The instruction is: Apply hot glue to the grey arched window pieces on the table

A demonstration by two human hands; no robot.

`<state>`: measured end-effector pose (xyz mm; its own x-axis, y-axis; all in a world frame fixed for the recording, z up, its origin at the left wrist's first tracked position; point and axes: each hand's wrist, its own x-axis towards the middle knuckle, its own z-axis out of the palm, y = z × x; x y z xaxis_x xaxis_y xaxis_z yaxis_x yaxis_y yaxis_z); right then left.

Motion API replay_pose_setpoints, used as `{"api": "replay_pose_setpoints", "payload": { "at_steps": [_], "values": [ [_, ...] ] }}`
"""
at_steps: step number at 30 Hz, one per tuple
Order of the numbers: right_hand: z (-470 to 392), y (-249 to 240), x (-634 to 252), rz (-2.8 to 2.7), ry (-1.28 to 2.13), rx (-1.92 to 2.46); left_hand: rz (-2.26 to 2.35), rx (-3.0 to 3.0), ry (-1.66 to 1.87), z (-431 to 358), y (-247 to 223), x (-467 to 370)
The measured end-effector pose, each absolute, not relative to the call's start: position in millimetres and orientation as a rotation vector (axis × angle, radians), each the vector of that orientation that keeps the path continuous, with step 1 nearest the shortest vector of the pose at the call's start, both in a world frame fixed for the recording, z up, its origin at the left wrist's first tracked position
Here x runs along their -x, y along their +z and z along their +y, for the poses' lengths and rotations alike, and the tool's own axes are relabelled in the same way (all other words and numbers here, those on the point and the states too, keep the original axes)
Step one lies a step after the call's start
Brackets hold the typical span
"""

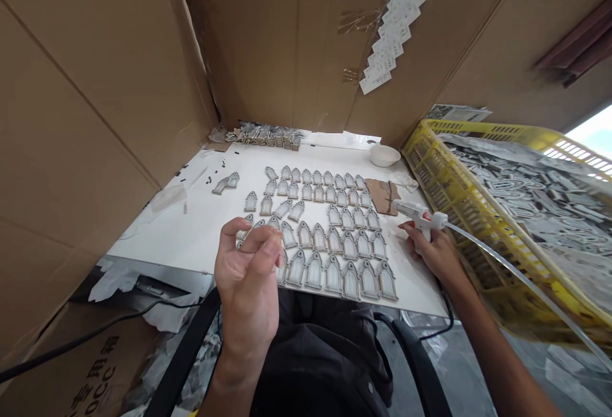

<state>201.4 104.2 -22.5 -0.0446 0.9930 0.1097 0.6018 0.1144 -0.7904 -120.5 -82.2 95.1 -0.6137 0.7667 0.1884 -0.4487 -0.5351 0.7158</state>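
Observation:
My right hand (435,252) is wrapped round the handle of a white hot glue gun (417,214). Its nozzle points left, over a piece of brown cardboard (381,196), and a long clear glue stick (497,257) trails from its back. In front of the board's near edge, my left hand (249,277) is raised with thumb and fingers pinched together; whatever may be between the tips is too small to make out. Rows of small arched window-shaped pieces (314,270) with grey-brown frames lie flat on the white board (201,226), some partly hidden behind my left hand.
At right stands a yellow plastic crate (433,181) full of similar loose pieces. A white bowl (384,155) sits at the back, with stacked pieces (272,136) to its left. Cardboard walls (268,41) enclose the board. Two arched pieces (226,182) and small black bits lie at left.

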Motion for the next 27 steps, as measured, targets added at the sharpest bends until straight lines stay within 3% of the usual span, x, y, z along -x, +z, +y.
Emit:
{"api": "replay_pose_setpoints", "payload": {
  "at_steps": [27],
  "values": [
    [104.5, -21.1, -205.6, -1.807, 0.706, 1.545, 0.578, -0.243, 2.131, -79.4, 103.4, 130.1]
  ]
}}
